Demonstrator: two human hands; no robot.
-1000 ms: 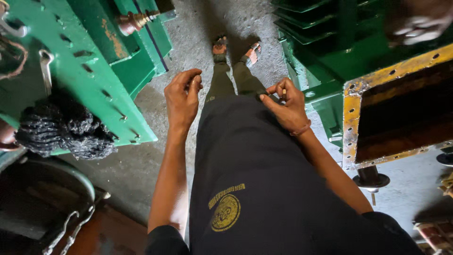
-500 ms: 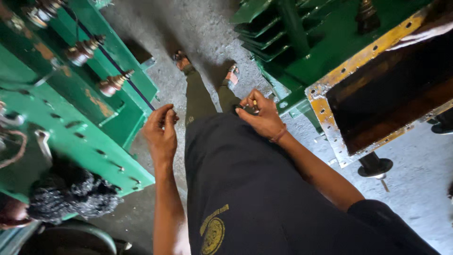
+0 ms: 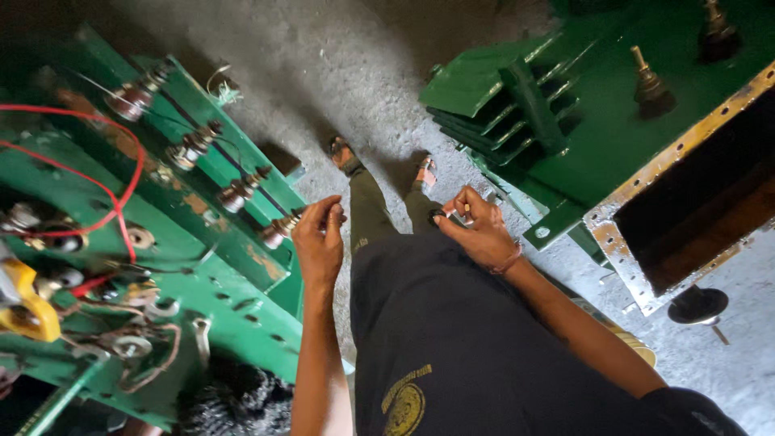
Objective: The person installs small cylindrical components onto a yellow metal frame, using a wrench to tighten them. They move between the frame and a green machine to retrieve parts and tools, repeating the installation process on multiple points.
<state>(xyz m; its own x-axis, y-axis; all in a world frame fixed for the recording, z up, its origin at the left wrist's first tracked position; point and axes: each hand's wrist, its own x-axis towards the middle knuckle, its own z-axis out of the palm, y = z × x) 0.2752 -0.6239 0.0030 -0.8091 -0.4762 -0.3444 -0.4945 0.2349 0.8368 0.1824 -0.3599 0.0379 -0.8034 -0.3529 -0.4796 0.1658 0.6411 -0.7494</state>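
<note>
- The small metal piece was pinched in the right hand, up by the fingertips, in front of the person's waist and over the concrete floor. Too small and blurry to tell what kind of part it actually was.
- Right hand was curled tight around that piece, thumb and first fingers doing the gripping. There was a band on that wrist.
- Left hand hung just beside the near edge of the green transformer lid on the left, fingers bunched together at the tips. Honestly couldn't tell whether it had anything in it or was just closed on nothing.
- Closest thing to the left hand was a brown ribbed insulator poking out of that lid, nearly touching the knuckles. Three more like it ran in a row toward the lid's far corner.
- A red wire looped across the lid's left side, with a yellow clip at the left edge and some washers and bare copper wire scattered near it.
- On the right stood a green tank with cooling fins, its open top framed by a rusty yellowish rim.
- Person wore a dark shirt and olive trousers, with sandalled feet on the floor between the two green units.
</note>
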